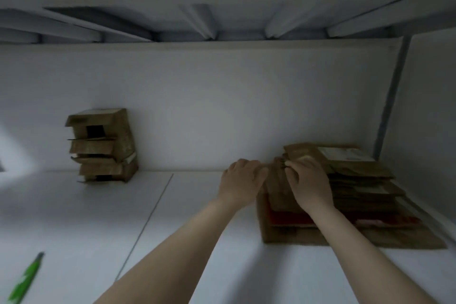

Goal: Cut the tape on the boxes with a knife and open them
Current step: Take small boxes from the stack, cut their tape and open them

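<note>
Two hands (243, 180) (309, 184) grasp one box (277, 186) atop the right of two stacks (365, 195) (101, 145); one knife (24, 279) lies apart.

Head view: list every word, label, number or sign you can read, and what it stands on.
No text can be read; the frame is blurred.
White label on the right stack's top box: too blurred to read.
Red print on a lower box: too blurred to read.
Green knife: no marking readable.
</note>
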